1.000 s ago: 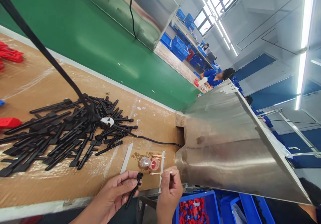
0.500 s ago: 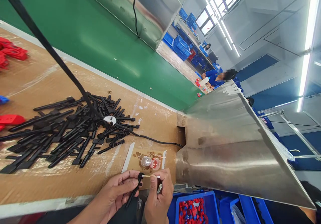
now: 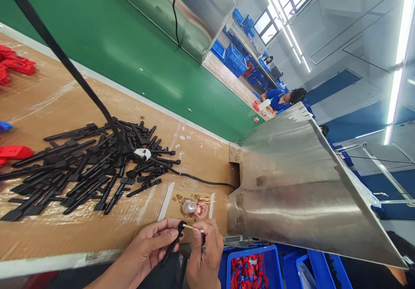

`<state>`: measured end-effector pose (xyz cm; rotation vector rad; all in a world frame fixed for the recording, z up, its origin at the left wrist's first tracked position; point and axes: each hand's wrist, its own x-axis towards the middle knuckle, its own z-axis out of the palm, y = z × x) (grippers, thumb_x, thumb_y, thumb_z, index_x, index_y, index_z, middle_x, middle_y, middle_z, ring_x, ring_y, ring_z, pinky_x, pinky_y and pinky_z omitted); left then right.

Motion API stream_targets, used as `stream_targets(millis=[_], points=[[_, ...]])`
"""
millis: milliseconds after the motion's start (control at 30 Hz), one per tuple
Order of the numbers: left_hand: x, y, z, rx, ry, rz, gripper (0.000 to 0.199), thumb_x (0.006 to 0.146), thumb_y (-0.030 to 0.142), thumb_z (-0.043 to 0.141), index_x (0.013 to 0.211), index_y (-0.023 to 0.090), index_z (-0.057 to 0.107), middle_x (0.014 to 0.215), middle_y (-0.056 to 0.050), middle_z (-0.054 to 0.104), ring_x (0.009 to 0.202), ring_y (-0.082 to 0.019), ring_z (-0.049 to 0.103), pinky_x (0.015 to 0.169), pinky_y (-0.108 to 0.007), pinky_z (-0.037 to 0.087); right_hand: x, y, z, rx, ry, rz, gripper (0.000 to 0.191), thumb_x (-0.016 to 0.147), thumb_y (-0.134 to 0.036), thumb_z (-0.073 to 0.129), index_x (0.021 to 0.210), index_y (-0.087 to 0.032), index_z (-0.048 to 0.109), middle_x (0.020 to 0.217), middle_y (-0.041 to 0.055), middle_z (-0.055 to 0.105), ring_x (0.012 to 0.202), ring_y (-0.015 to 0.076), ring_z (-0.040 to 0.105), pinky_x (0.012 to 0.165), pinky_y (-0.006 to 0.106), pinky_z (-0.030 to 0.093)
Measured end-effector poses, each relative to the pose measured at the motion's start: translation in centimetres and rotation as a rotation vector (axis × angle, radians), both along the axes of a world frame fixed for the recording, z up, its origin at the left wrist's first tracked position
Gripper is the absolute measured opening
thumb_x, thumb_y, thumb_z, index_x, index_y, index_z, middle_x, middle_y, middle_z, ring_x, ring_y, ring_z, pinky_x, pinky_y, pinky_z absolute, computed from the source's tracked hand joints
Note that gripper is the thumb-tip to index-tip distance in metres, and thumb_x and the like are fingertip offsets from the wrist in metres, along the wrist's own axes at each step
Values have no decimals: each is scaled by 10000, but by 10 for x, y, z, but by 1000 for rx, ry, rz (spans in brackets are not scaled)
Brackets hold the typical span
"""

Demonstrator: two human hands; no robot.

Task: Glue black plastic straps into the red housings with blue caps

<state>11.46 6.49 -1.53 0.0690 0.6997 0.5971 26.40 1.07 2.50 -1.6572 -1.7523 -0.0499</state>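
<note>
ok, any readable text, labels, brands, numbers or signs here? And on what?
None can be read.
White patch on the cable: dark marks, too small to read.
Black part in left hand: no lettering shows.
Far bottle: too small to tell.

Right hand [image 3: 206, 251]: I see it's come nearer the left hand [image 3: 156, 243].
Swab [image 3: 188, 226]: tip now against the black part [image 3: 169, 252].

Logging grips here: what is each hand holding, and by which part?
The left hand holds a black part just below its upper end; the right hand pinches a cotton swab near the end away from that part.
</note>
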Motion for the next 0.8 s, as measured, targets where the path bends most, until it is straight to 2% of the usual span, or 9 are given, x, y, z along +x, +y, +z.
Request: stream_targets(millis=[100, 233, 300, 433, 500, 600, 700, 800], points=[[-2, 1, 3, 3, -7, -7, 661, 383, 487, 1202, 886, 175, 906, 827, -67, 823, 719, -179, 705, 683, -220, 595, -3, 0, -1, 36, 86, -34, 242, 1179, -262, 496, 1006, -270, 666, 836, -11, 707, 732, 162, 678, 701, 262, 522], [-3, 2, 7, -23, -3, -24, 688, 303, 492, 1207, 826, 166, 900, 755, -59, 801, 650, -155, 682, 598, -187, 559, -3, -1, -4, 93, 200, -72, 241, 1156, -278, 556, 948, -261, 676, 784, -31, 666, 684, 144, 640, 658, 239, 500], [-3, 1, 8, -33, 1, -18, 695, 303, 495, 1207, 835, 168, 902, 765, -61, 807, 651, -152, 690, 605, -181, 566, 0, -2, -9, 104, 295, -122, 268, 1151, -329, 580, 914, -254, 680, 761, -36, 639, 652, 139, 616, 622, 231, 487], [-4, -3, 10, -30, 2, 21, 635, 418, 464, 1201, 898, 174, 903, 811, -66, 819, 683, -147, 704, 602, -153, 546, 19, -3, -25, 88, 552, -293, 396, 1129, -468, 608, 813, -231, 630, 676, -59, 532, 499, 113, 474, 460, 221, 366], [-4, -4, 11, -26, 0, 29, 635, 413, 457, 1202, 884, 160, 897, 793, -67, 808, 659, -139, 684, 559, -143, 513, 31, -3, -32, 74, 577, -354, 443, 1120, -529, 603, 799, -224, 625, 637, -71, 495, 454, 106, 413, 419, 227, 305], [-4, -4, 12, -28, 0, 27, 650, 410, 462, 1203, 888, 143, 899, 804, -73, 805, 677, -140, 685, 579, -146, 522, 44, -1, -37, 63, 501, -397, 434, 1116, -540, 607, 843, -209, 671, 673, -48, 553, 527, 126, 489, 485, 234, 372], [-4, -2, 12, -28, -10, 16, 637, 417, 459, 1200, 876, 137, 899, 801, -76, 806, 670, -137, 680, 573, -146, 515, 46, 2, -37, 57, 423, -395, 388, 1108, -514, 640, 883, -207, 716, 785, -3, 657, 703, 164, 607, 666, 257, 489], [-3, -2, 9, -27, -20, 9, 578, 438, 429, 1195, 857, 158, 904, 787, -61, 807, 659, -132, 673, 561, -144, 499, 42, 7, -39, 25, 356, -349, 401, 1096, -533, 654, 866, -218, 745, 790, 7, 687, 741, 179, 634, 724, 269, 503]])
